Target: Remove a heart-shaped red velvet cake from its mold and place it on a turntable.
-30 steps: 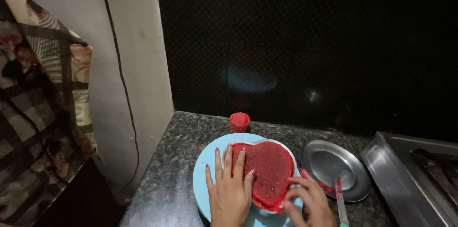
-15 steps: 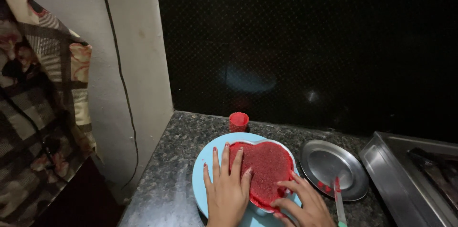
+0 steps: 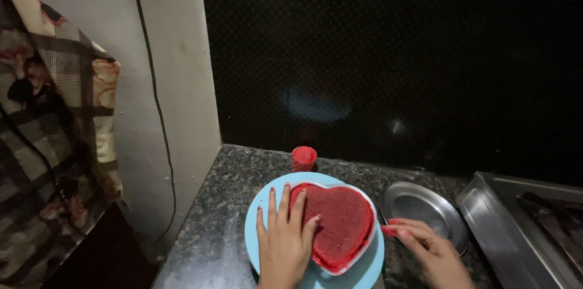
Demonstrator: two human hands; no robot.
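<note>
Since half a second ago, the right hand [image 3: 428, 249] has slid from the front edge of the mould [image 3: 336, 225] out to its right side, away from the cake. Its fingers [image 3: 404, 228] are now curled narrow around something small and red at their tips; what it is cannot be told. The left hand [image 3: 284, 237] stays flat, fingers spread wide, on the mould's left lobe and the blue plate [image 3: 258, 228] beneath. The heart-shaped mould, filled with red cake, lies between the two hands on that plate. Just beyond the right hand sits a steel plate [image 3: 425, 207] on the counter [image 3: 215, 222]. Beyond the left fingertips stands a red cup [image 3: 303, 158]. Far right of the right hand lies a stove [image 3: 534, 222].
</note>
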